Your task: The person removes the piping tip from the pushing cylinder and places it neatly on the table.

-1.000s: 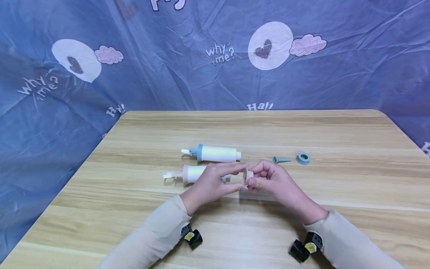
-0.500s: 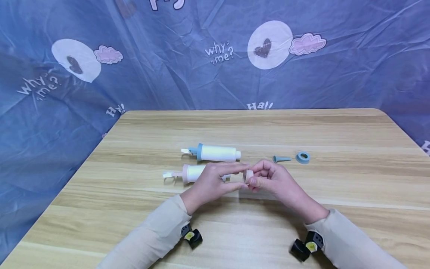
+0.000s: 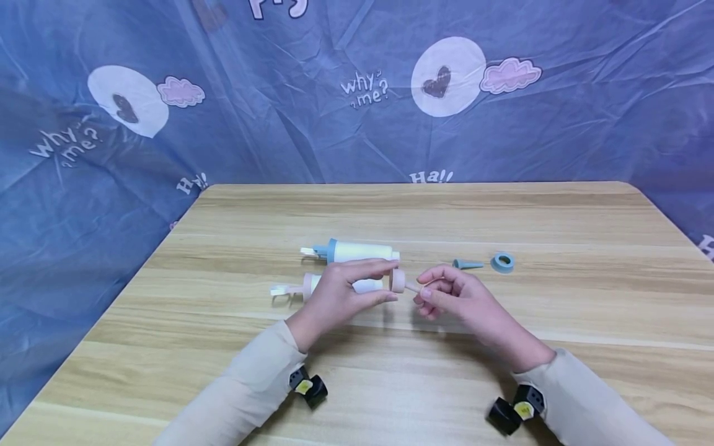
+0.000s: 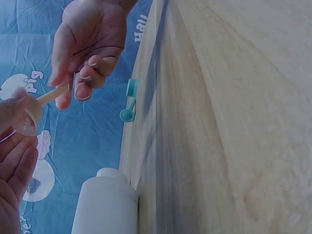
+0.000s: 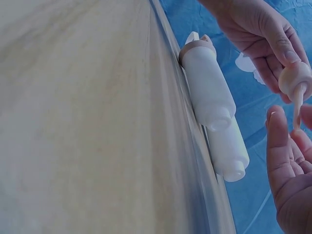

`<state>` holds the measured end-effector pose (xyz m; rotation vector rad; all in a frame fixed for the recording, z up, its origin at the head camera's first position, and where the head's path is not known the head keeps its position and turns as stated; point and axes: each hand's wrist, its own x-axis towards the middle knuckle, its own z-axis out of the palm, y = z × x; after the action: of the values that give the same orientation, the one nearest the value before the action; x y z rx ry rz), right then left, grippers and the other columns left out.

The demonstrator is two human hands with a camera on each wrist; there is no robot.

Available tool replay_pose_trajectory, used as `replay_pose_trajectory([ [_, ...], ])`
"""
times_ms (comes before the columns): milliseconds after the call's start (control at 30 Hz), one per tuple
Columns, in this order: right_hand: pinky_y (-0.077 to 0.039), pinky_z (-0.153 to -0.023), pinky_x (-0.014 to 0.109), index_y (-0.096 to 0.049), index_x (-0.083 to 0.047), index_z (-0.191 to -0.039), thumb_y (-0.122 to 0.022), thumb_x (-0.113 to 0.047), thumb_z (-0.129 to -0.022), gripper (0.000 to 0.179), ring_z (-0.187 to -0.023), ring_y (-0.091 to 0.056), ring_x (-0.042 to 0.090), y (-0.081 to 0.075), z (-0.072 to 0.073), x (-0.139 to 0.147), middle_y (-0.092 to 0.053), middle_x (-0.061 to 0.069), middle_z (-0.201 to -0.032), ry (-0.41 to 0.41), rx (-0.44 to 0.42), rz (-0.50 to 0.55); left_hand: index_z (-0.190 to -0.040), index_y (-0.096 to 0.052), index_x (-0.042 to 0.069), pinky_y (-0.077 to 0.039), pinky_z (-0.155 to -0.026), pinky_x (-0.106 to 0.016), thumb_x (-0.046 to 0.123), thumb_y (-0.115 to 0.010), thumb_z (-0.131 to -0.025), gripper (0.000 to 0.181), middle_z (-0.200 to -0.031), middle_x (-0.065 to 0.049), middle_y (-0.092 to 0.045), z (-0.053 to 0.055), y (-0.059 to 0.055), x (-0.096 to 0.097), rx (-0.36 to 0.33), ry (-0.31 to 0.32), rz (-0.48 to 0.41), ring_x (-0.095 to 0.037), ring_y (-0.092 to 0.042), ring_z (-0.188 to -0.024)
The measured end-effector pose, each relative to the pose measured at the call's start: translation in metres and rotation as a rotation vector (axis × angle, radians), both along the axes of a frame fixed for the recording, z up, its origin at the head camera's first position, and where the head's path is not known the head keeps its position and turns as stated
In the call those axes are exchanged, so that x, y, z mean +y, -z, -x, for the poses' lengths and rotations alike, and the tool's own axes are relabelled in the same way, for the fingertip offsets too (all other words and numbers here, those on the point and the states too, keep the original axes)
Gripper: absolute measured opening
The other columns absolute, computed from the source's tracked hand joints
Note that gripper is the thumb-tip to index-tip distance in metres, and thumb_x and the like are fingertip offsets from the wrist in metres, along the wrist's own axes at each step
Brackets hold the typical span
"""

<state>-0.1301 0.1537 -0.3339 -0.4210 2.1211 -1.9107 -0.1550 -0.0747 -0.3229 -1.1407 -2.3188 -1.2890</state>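
Note:
My left hand (image 3: 337, 294) holds a pale pink ring cap (image 3: 397, 280) between thumb and fingers. A thin pink nozzle (image 3: 413, 287) sticks out of the cap toward the right; the left wrist view also shows the nozzle (image 4: 53, 94) angled out of the cap (image 4: 31, 114). My right hand (image 3: 465, 303) pinches the nozzle's narrow end. Under the left hand lies a white cylinder with a pink collar (image 3: 307, 288), partly hidden. Behind it lies a white cylinder with a blue collar (image 3: 331, 251).
A blue nozzle (image 3: 467, 264) and a blue ring cap (image 3: 503, 262) lie on the wooden table (image 3: 558, 371) to the right of the cylinders. A blue printed cloth (image 3: 312, 124) hangs behind the table's far edge.
The pink cap has moved slightly left, into the left hand's grip. The right hand has let go of the cap and now pinches the nozzle, which has come into sight between the hands.

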Motion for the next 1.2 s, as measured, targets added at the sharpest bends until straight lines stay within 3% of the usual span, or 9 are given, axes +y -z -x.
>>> replay_pose_trajectory([
  [233, -0.055, -0.066, 0.026, -0.051, 0.013, -0.105, -0.055, -0.006, -0.092, 0.023, -0.074, -0.063, 0.012, 0.0016, 0.0011, 0.0011, -0.065, 0.016, -0.087, -0.007, 0.012, 0.016, -0.115, -0.066, 0.008, -0.048, -0.090, -0.021, 0.014, -0.077, -0.073, 0.044, -0.114, -0.007, -0.066, -0.0004, -0.0008, -0.0027, -0.047, -0.001, -0.020, -0.015, -0.066, -0.097],
  [400, -0.055, -0.067, 0.027, -0.053, 0.010, -0.102, -0.060, -0.007, -0.089, 0.022, -0.072, -0.063, 0.011, 0.0025, 0.0015, 0.0014, -0.065, 0.009, -0.081, 0.011, -0.003, 0.007, -0.116, -0.066, 0.010, -0.048, -0.090, -0.021, 0.014, -0.077, -0.073, 0.044, -0.114, -0.007, -0.066, -0.0011, -0.0002, -0.0030, -0.064, -0.003, -0.024, -0.015, -0.065, -0.097],
  [867, -0.054, -0.065, 0.027, -0.055, 0.009, -0.098, -0.063, -0.007, -0.086, 0.022, -0.068, -0.061, 0.012, 0.0032, 0.0011, 0.0003, -0.064, 0.001, -0.075, 0.027, 0.030, -0.012, -0.116, -0.065, 0.007, -0.048, -0.089, -0.020, 0.014, -0.077, -0.073, 0.045, -0.115, -0.008, -0.065, -0.0036, 0.0016, -0.0004, -0.066, 0.018, -0.022, -0.016, -0.065, -0.098],
  [1000, -0.053, -0.064, 0.027, -0.054, 0.011, -0.099, -0.064, -0.007, -0.085, 0.025, -0.068, -0.061, 0.012, 0.0038, 0.0009, -0.0009, -0.063, 0.001, -0.075, 0.031, 0.029, -0.023, -0.115, -0.065, 0.003, -0.049, -0.086, -0.020, 0.010, -0.077, -0.073, 0.044, -0.114, -0.010, -0.066, -0.0039, 0.0034, 0.0021, -0.105, 0.052, -0.048, -0.018, -0.064, -0.100],
  [1200, -0.053, -0.064, 0.028, -0.055, 0.009, -0.098, -0.065, -0.008, -0.085, 0.024, -0.068, -0.061, 0.013, 0.0036, 0.0008, -0.0028, -0.063, 0.001, -0.077, 0.029, 0.032, -0.039, -0.113, -0.065, -0.002, -0.053, -0.079, -0.024, 0.001, -0.075, -0.073, 0.041, -0.110, -0.017, -0.066, -0.0056, 0.0060, 0.0061, -0.218, 0.124, -0.120, -0.019, -0.066, -0.094],
])
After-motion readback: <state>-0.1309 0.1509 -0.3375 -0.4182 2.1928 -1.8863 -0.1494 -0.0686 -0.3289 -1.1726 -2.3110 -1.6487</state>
